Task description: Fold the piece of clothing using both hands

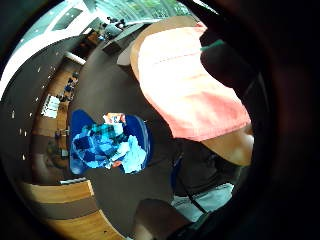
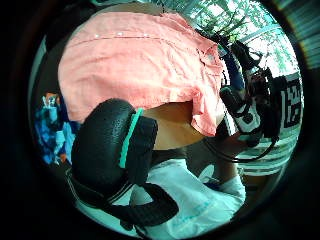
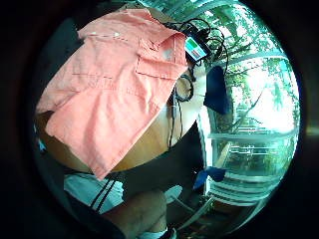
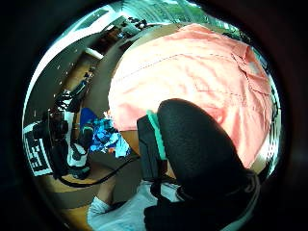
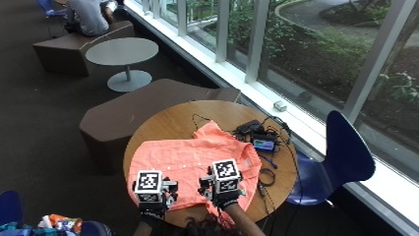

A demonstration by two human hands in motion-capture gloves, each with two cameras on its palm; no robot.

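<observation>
Orange shirt (image 5: 196, 167) lies flat on the round table (image 5: 170, 123); neither hand's grip can be told.

coral shirt (image 5: 196, 167), brown table (image 5: 170, 123), blue chair (image 5: 344, 152)

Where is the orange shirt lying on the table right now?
In the outside view the orange shirt lies spread on the round wooden table, its near edge under both hands, with the cabled devices to its right.
</observation>
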